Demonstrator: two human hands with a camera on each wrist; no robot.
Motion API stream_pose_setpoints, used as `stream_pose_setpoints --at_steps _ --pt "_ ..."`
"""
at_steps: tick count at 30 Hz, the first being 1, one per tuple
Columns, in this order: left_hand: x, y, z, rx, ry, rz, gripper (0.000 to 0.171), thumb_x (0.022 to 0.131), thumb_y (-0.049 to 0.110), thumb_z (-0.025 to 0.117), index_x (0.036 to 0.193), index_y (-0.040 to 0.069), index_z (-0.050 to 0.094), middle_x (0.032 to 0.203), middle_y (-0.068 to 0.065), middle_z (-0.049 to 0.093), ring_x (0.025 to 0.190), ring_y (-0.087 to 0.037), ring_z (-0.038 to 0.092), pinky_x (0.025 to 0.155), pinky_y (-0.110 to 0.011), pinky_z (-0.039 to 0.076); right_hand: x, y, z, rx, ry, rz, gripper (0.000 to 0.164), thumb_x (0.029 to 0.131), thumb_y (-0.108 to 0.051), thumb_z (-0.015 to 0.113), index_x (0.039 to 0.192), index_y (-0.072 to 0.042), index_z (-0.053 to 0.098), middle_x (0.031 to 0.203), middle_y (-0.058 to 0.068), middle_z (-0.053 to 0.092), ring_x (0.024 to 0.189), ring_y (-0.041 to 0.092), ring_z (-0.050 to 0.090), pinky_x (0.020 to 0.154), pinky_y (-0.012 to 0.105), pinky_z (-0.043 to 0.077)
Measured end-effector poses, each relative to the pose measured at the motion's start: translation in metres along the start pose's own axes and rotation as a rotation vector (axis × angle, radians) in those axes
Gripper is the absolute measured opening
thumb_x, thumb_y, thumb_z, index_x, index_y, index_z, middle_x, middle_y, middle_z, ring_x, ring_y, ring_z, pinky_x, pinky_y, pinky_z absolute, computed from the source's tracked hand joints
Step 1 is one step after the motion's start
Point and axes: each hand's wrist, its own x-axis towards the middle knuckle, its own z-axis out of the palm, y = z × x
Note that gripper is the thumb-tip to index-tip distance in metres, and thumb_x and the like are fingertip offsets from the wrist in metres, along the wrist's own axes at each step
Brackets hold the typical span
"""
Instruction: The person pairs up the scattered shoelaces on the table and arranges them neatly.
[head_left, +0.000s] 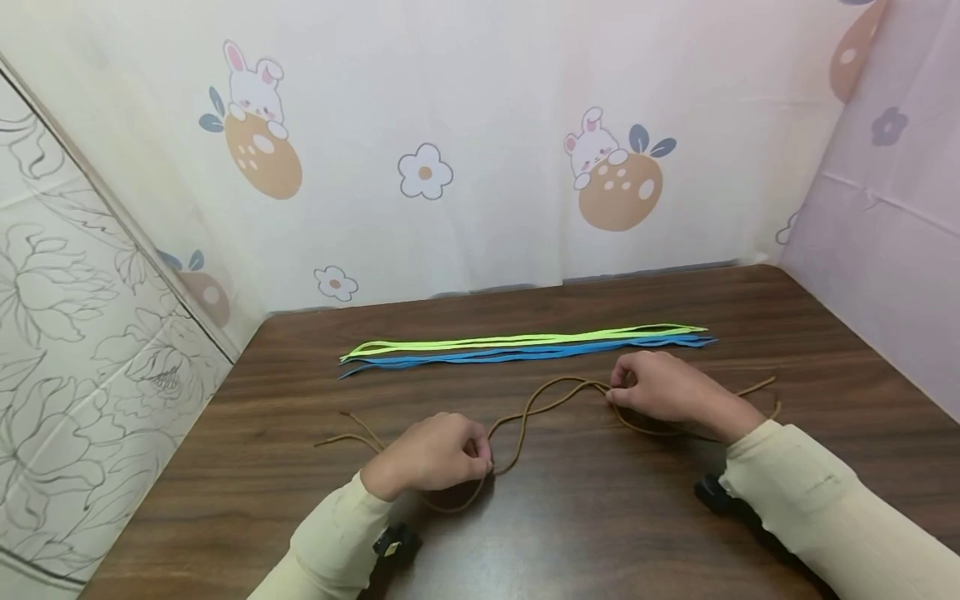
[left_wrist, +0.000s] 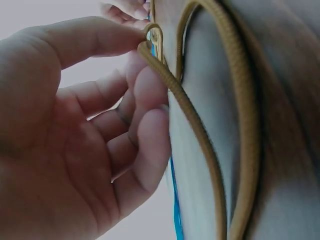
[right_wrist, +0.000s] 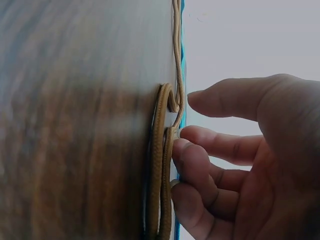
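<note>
A thin, round brown shoelace [head_left: 562, 378] lies in loose, crossing strands over the front half of the wooden table, with loose ends at both sides. My left hand [head_left: 438, 450] pinches it between thumb and fingertips left of the crossing. The left wrist view shows the lace [left_wrist: 245, 100] bending down from that pinch in a wide loop. Farther right, my right hand [head_left: 660, 385] is at the strands. In the right wrist view its thumb stands apart from the index finger, and its fingertips are right beside the doubled lace [right_wrist: 157, 150].
Behind the hands, a bundle of flat yellow-green laces [head_left: 517, 339] lies next to a bundle of blue laces [head_left: 525, 356]. The wooden table [head_left: 570, 533] ends at a patterned curtain [head_left: 495, 233] at the back, with another curtain on the right.
</note>
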Motion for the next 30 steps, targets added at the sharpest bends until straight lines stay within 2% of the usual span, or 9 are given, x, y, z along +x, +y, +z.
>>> stream_pose_setpoints --at_steps 3,6,12,18,25,30 --pt "0.001 -0.003 -0.002 -0.056 0.041 0.014 0.016 0.090 0.017 0.068 0.077 0.025 0.066 0.073 0.018 0.061 0.065 -0.002 0.054 0.063 -0.027 0.047 0.000 0.000 0.000 -0.005 0.009 0.006 0.018 0.095 -0.030 0.070 0.100 -0.014 0.068 0.091 -0.001 0.065 0.074 0.015 0.057 0.067 0.038 0.048" --pt "0.001 -0.005 -0.004 -0.169 0.064 0.011 0.012 0.094 0.017 0.067 0.083 0.021 0.068 0.075 0.012 0.063 0.060 -0.005 0.056 0.059 -0.028 0.048 0.000 -0.002 0.000 -0.002 0.022 0.002 0.019 0.095 -0.030 0.070 0.102 -0.013 0.068 0.093 -0.001 0.066 0.078 0.015 0.059 0.069 0.040 0.049" --pt "0.002 -0.005 -0.010 -0.367 0.119 0.022 0.009 0.097 0.013 0.064 0.089 0.014 0.068 0.079 0.004 0.065 0.065 -0.011 0.059 0.060 -0.027 0.049 -0.001 -0.004 0.001 0.012 0.042 0.000 0.021 0.095 -0.030 0.069 0.106 -0.011 0.069 0.097 0.002 0.067 0.084 0.018 0.061 0.073 0.043 0.052" --pt "-0.001 -0.004 -0.018 -0.549 0.189 0.005 0.008 0.100 0.016 0.063 0.096 0.009 0.066 0.083 -0.013 0.066 0.058 -0.017 0.055 0.053 -0.028 0.046 0.000 -0.004 0.002 0.012 0.048 -0.013 0.026 0.096 -0.028 0.068 0.111 -0.008 0.070 0.101 0.003 0.068 0.091 0.020 0.064 0.078 0.046 0.053" --pt "-0.004 -0.007 -0.026 -0.647 0.320 -0.002 0.011 0.101 0.021 0.063 0.098 0.010 0.065 0.089 -0.009 0.067 0.062 -0.024 0.056 0.057 -0.032 0.050 0.001 -0.003 0.003 0.013 0.033 -0.034 0.028 0.096 -0.026 0.068 0.115 -0.005 0.070 0.103 0.003 0.068 0.093 0.020 0.064 0.080 0.047 0.053" --pt "-0.006 -0.010 -0.031 -0.715 0.376 0.025 0.014 0.102 0.023 0.061 0.101 0.009 0.063 0.094 -0.012 0.067 0.065 -0.025 0.056 0.061 -0.036 0.053 0.000 -0.002 0.003 0.010 0.019 -0.053 0.018 0.095 -0.021 0.070 0.107 -0.008 0.071 0.094 0.000 0.066 0.081 0.016 0.059 0.072 0.040 0.051"
